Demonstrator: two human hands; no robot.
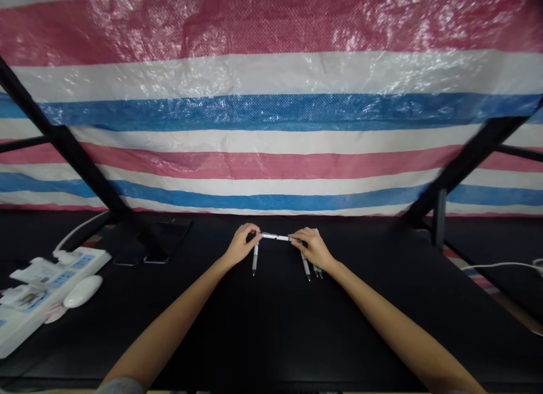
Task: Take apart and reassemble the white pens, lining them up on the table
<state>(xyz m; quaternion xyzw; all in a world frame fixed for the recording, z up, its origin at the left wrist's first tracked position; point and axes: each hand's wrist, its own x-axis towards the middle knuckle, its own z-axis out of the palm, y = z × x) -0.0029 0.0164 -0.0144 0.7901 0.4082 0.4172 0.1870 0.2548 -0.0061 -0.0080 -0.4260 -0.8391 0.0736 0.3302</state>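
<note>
A white pen [275, 236] is held level between my two hands, a little above or on the black table. My left hand [242, 242] pinches its left end between thumb and fingers. My right hand [313, 247] is closed on its right end, near the grey tip section. Below my left hand lies another white pen [255, 259], its tip toward me. Under and beside my right hand lie several more pens [305, 266], also tip toward me, their upper parts partly hidden by the hand.
At the left stands a white power strip [63, 286] with plugs in it and a white computer mouse [83, 291] beside it. Dark phone-like slabs [156, 252] lie behind. Black frame bars [85, 162] slant at both sides. A striped plastic sheet [271, 168] hangs behind the table [263, 337].
</note>
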